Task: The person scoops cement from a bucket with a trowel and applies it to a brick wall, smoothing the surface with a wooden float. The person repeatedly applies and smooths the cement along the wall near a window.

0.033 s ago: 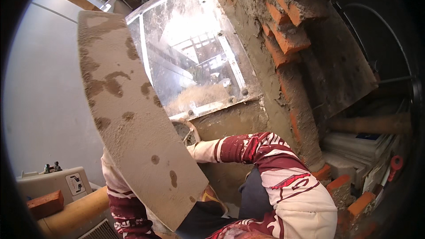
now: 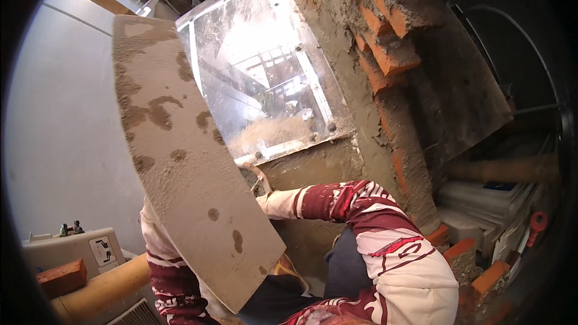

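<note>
Long mortar-stained board (image 2: pixel 180 156) runs from upper left to lower centre, tilted, hiding the left hand — grip can't be told. Right hand (image 2: pixel 265 195) at centre, gloved, mostly behind the board's edge, against the wet plaster wall (image 2: pixel 319 168) below the window (image 2: pixel 265 78) — fingers unclear.

Tan board (image 2: pixel 186 186) with dark blotches; red-white patterned sleeve (image 2: pixel 373 222), perhaps glove.

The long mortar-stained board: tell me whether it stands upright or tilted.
Tilted. The board slants from upper left down to lower right, across the window pane.
</note>
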A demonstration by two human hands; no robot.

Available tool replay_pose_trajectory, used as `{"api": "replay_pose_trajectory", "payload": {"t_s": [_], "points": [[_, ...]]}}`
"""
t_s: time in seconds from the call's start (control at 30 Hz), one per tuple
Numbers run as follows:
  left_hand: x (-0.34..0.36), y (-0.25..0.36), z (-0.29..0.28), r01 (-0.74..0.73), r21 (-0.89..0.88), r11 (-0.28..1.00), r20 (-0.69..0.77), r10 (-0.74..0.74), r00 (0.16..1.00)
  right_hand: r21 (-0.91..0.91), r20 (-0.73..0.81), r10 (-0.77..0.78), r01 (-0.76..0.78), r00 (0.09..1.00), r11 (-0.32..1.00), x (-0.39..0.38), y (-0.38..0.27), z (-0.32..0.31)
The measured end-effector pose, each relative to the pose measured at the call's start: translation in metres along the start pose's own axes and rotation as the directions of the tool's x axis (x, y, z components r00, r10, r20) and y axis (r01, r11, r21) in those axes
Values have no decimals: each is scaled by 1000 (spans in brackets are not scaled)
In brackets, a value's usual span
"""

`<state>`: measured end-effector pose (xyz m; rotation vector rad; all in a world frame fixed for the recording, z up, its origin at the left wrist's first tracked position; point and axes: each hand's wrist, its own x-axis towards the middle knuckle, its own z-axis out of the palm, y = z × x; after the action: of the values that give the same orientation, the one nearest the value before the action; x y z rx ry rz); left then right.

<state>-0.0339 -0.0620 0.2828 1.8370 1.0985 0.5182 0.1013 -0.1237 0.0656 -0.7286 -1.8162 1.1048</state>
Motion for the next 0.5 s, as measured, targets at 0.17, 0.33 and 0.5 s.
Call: {"api": "replay_pose_trajectory", "payload": {"t_s": [0.17, 0.33, 0.5], "points": [[20, 35, 59, -210, 3, 978, 62, 209, 976, -79, 23, 140, -138, 990, 987, -28, -11, -41], [107, 36, 74, 97, -415, 905, 57, -80, 995, -81, -583, 409, -552, 702, 830, -118, 22, -145], [216, 29, 77, 179, -664, 726, 221, -38, 974, 3, -965, 150, -566, 214, 825, -232, -8, -200]]}}
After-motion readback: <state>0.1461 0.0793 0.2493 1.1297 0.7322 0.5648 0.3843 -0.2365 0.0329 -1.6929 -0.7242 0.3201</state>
